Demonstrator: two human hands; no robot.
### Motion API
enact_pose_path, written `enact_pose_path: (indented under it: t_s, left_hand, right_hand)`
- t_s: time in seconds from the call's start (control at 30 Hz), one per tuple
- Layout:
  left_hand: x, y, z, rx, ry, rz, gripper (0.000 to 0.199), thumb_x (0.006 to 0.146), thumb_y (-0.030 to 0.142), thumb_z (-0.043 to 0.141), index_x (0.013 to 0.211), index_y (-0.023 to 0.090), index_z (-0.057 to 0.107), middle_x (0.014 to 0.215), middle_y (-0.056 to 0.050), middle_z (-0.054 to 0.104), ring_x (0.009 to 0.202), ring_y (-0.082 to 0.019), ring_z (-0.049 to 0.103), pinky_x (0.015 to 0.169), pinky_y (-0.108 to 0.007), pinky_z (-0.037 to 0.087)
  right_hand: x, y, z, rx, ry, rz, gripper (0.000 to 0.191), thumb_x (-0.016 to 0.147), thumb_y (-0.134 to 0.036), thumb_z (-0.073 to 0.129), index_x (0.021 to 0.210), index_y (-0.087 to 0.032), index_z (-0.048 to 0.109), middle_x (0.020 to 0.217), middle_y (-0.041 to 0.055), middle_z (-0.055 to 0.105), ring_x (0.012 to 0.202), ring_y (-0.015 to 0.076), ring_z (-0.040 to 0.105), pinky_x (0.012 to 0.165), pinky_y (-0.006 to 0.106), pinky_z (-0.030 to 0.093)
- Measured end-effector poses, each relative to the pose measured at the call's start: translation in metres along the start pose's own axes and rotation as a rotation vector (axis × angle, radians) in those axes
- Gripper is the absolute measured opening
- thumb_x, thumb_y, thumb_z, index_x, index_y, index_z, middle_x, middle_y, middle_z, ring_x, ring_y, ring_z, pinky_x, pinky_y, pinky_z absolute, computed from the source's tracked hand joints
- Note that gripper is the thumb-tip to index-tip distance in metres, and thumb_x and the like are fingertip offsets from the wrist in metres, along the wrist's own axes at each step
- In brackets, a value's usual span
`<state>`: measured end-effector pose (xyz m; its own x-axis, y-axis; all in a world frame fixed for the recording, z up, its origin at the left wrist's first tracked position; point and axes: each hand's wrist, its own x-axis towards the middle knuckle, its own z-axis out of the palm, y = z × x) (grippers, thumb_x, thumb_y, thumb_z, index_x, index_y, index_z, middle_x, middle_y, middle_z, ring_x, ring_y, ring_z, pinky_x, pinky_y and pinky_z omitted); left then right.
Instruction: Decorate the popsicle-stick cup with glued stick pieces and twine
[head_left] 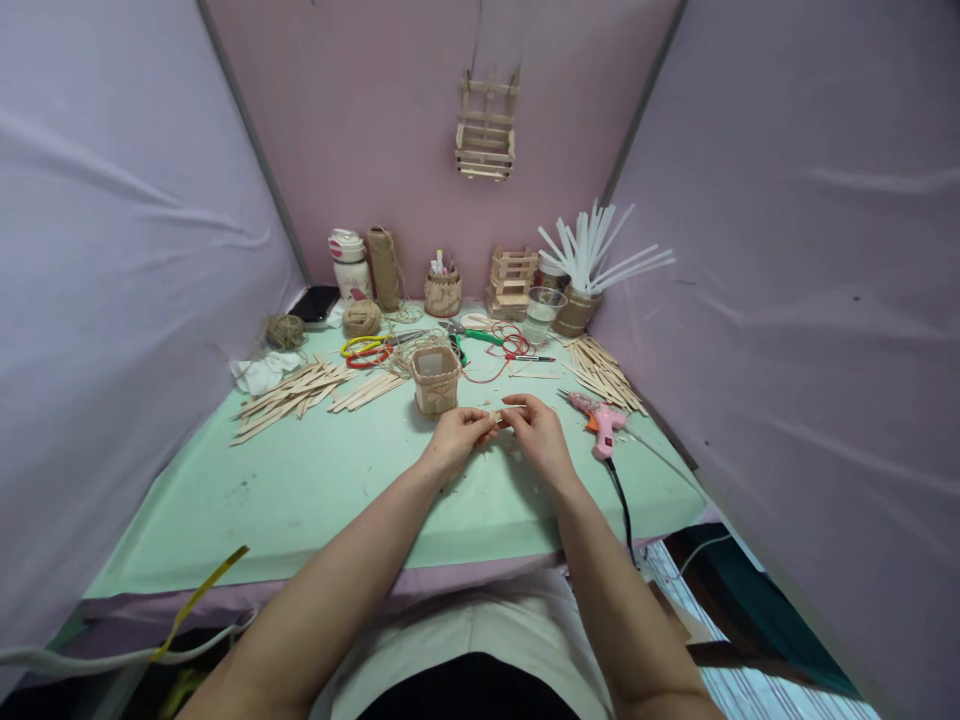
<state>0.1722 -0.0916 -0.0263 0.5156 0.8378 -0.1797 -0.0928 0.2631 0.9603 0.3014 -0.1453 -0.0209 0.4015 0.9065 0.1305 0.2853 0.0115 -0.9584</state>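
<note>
My left hand [459, 438] and my right hand [537, 436] meet over the table's near middle. Both are closed, with the fingertips pinching a small pale piece [494, 416] that looks like wood; its exact shape is too small to tell. Just beyond my left hand stands a small wooden basket [435, 382] made of craft sticks, upright and untouched. To the right of my right hand lies a pink hot glue gun [604, 424], its nozzle pointing to the far left.
Craft sticks lie in piles at left [296, 392] and right [604, 372]. Behind the basket are yellow-handled scissors [365, 346], green-handled pliers [480, 334] and red cord [517, 343]. A clear cup [541, 316] and glue sticks [589, 250] stand at the back right. Fabric walls enclose the table.
</note>
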Motion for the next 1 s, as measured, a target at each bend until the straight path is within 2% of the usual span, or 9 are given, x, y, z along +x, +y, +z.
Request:
enact_pose_path:
  t_s: [0.1, 0.23, 0.4, 0.67, 0.87, 1.0]
  left_hand:
    - [0.001, 0.002, 0.001, -0.049, 0.048, -0.012, 0.028, 0.059, 0.034, 0.078, 0.066, 0.01, 0.064, 0.059, -0.003, 0.061, 0.05, -0.007, 0.046, 0.05, -0.021, 0.031]
    - [0.001, 0.005, 0.002, -0.098, 0.093, -0.031, 0.028, 0.058, 0.031, 0.08, 0.068, 0.01, 0.065, 0.064, -0.005, 0.064, 0.052, -0.007, 0.05, 0.053, -0.021, 0.035]
    - [0.0, 0.005, 0.002, -0.118, 0.076, -0.022, 0.027, 0.059, 0.03, 0.081, 0.067, 0.009, 0.066, 0.06, -0.004, 0.064, 0.052, -0.006, 0.05, 0.052, -0.02, 0.036]
    - [0.0, 0.004, 0.001, -0.205, 0.06, -0.08, 0.023, 0.061, 0.025, 0.081, 0.071, 0.008, 0.068, 0.067, -0.007, 0.067, 0.056, -0.007, 0.055, 0.056, -0.019, 0.042]
    - [0.001, 0.003, -0.001, -0.29, -0.005, -0.131, 0.019, 0.065, 0.02, 0.079, 0.073, 0.008, 0.068, 0.066, -0.005, 0.065, 0.056, -0.005, 0.054, 0.054, -0.016, 0.043]
    - [0.001, 0.005, -0.002, -0.358, -0.047, -0.171, 0.014, 0.069, 0.017, 0.077, 0.073, 0.007, 0.068, 0.067, -0.004, 0.063, 0.057, -0.004, 0.055, 0.055, -0.013, 0.044]
  right_hand:
    - [0.002, 0.004, 0.0, 0.041, 0.029, 0.001, 0.026, 0.079, -0.039, 0.056, 0.093, -0.018, 0.064, 0.087, 0.0066, 0.073, 0.072, 0.0182, 0.067, 0.06, 0.028, 0.048]
    - [0.004, 0.007, 0.0, -0.013, 0.043, -0.032, 0.026, 0.075, -0.042, 0.06, 0.076, -0.018, 0.068, 0.074, 0.0041, 0.069, 0.071, 0.0175, 0.062, 0.06, 0.027, 0.044]
    - [0.005, 0.007, 0.003, 0.044, 0.037, 0.022, 0.026, 0.071, -0.042, 0.063, 0.073, -0.017, 0.068, 0.067, 0.002, 0.065, 0.063, 0.0152, 0.056, 0.056, 0.026, 0.04]
    - [0.002, 0.004, 0.003, 0.075, 0.054, 0.046, 0.026, 0.07, -0.043, 0.065, 0.067, -0.017, 0.065, 0.057, -0.001, 0.058, 0.055, 0.0132, 0.05, 0.05, 0.025, 0.036]
    - [0.003, 0.01, 0.004, 0.194, -0.007, 0.077, 0.028, 0.072, -0.046, 0.066, 0.071, -0.018, 0.064, 0.055, -0.0036, 0.054, 0.049, 0.0103, 0.044, 0.049, 0.024, 0.033]
    - [0.004, 0.012, 0.002, 0.298, -0.066, 0.087, 0.031, 0.072, -0.049, 0.067, 0.08, -0.019, 0.067, 0.068, -0.0004, 0.063, 0.053, 0.0099, 0.047, 0.052, 0.024, 0.037]
